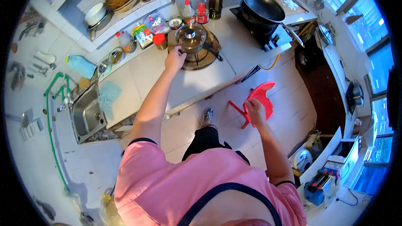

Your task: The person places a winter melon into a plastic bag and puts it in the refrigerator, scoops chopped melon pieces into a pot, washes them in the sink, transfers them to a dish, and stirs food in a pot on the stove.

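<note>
My left hand reaches to the near left side of a dark saucepan with a glass lid. Its fingers are curled at the pan's edge, apparently gripping it there. The pan's black handle points to the lower right. Beneath it lies a round brown board on the counter. My right hand is lowered at my side, with its fingers curled closed. Behind that hand, in the same line of sight, is a red plastic stool on the floor. Whether the hand touches it or holds anything is unclear.
A large wok sits on a gas stove to the right, its handle jutting over the counter edge. Several bottles and a red-lidded jar line the back. At left are a sink and a blue cloth.
</note>
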### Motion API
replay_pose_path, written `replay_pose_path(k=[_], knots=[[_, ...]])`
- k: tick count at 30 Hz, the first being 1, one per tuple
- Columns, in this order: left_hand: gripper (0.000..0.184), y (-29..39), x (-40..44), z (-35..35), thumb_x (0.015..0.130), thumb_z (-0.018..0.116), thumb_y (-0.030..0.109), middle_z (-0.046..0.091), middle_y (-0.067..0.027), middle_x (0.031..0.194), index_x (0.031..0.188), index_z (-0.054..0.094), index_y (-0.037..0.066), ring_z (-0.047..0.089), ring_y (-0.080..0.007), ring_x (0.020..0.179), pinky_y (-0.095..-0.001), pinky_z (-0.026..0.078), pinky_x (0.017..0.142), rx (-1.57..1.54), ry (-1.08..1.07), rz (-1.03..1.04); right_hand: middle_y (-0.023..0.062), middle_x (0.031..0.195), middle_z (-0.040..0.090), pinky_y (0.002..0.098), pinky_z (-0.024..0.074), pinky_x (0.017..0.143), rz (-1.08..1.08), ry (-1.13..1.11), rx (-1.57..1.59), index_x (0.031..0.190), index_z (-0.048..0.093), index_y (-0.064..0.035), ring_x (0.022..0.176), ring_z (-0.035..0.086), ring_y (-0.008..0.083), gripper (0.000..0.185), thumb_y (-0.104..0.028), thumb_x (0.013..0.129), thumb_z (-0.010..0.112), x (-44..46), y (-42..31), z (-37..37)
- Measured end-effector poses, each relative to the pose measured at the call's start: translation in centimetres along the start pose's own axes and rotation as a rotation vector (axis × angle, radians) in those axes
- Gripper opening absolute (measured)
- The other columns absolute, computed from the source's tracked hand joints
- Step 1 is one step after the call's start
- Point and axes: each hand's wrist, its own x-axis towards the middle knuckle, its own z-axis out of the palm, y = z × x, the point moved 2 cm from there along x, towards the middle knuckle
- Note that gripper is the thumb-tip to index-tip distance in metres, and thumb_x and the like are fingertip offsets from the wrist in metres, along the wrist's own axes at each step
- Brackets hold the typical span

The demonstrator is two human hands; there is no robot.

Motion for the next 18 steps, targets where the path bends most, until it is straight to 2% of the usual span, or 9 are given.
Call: replay_pose_path(k=[2,4,5,8,10,13,14,18], knots=[[0.048,0.9,5.5,1.4,0.075,0.062,0.030,0.057,-0.0142,0.104,0.118,0.049,0.013,0.059,-0.0298,0.089,-0.0389,0.048,0.074,0.192,0.105,0.045,0.0172,0.090,0.061,0.0379,0.0459,0.074,0.021,-0.088,-0.027,0.094,0.062,-0.0032,0.086,0.059,0.0332,0.024,-0.023,0.081,0.058,6.0,-2.3,2.3],[0.051,1.9,9.5,2.7,0.075,0.063,0.031,0.054,-0.0148,0.107,0.120,0.048,0.014,0.058,-0.0310,0.092,-0.0403,0.048,0.076,0.264,0.038,0.027,0.0160,0.098,0.059,0.0405,0.0430,0.081,-0.030,-0.108,-0.078,0.102,0.059,-0.0056,0.095,0.055,0.0333,0.028,-0.023,0.080,0.058,11.0,-3.9,5.0],[0.053,2.7,11.5,2.9,0.074,0.064,0.031,0.050,-0.0154,0.111,0.121,0.046,0.015,0.057,-0.0322,0.094,-0.0418,0.048,0.079,0.339,-0.008,0.027,0.0160,0.098,0.059,0.0405,0.0430,0.081,-0.025,-0.117,-0.080,0.102,0.059,-0.0056,0.095,0.055,0.0333,0.028,-0.023,0.080,0.058,13.5,-4.5,6.2],[0.054,2.0,15.0,4.6,0.073,0.064,0.031,0.053,-0.0166,0.109,0.122,0.048,0.015,0.056,-0.0327,0.096,-0.0429,0.047,0.080,0.419,-0.163,0.076,0.0136,0.107,0.056,0.0413,0.0399,0.087,-0.095,-0.134,-0.170,0.111,0.054,-0.0071,0.102,0.051,0.0332,0.036,-0.025,0.079,0.059,18.9,-5.4,9.9],[0.053,0.7,16.1,5.5,0.071,0.066,0.031,0.054,-0.0165,0.106,0.118,0.048,0.014,0.056,-0.0338,0.095,-0.0422,0.047,0.081,0.412,-0.162,0.099,0.0120,0.115,0.052,0.0413,0.0374,0.090,-0.083,-0.160,-0.166,0.117,0.049,-0.0078,0.105,0.049,0.0329,0.044,-0.027,0.079,0.060,21.3,-5.6,12.4],[0.045,0.2,16.5,4.9,0.067,0.068,0.028,0.055,-0.0161,0.101,0.105,0.053,0.010,0.056,-0.0334,0.094,-0.0415,0.047,0.081,0.350,-0.110,0.163,0.0115,0.116,0.051,0.0418,0.0374,0.090,-0.048,-0.230,-0.238,0.119,0.048,-0.0076,0.106,0.049,0.0331,0.047,-0.030,0.079,0.060,23.4,-6.8,14.7],[0.045,0.7,16.3,3.6,0.067,0.068,0.028,0.055,-0.0161,0.101,0.105,0.053,0.010,0.056,-0.0334,0.094,-0.0415,0.047,0.081,0.351,-0.112,0.157,0.0110,0.116,0.051,0.0424,0.0377,0.089,-0.017,-0.279,-0.281,0.119,0.047,-0.0075,0.106,0.048,0.0332,0.048,-0.030,0.079,0.060,24.3,-7.2,15.2],[0.041,-1.1,12.0,-3.3,0.068,0.070,0.020,0.062,-0.0126,0.095,0.104,0.054,0.007,0.061,-0.0230,0.084,-0.0346,0.048,0.076,-0.053,0.025,0.008,0.0137,0.111,0.055,0.0434,0.0382,0.088,0.098,-0.361,-0.265,0.115,0.051,-0.0057,0.103,0.051,0.0336,0.044,-0.031,0.080,0.058,26.3,-5.7,18.4]])
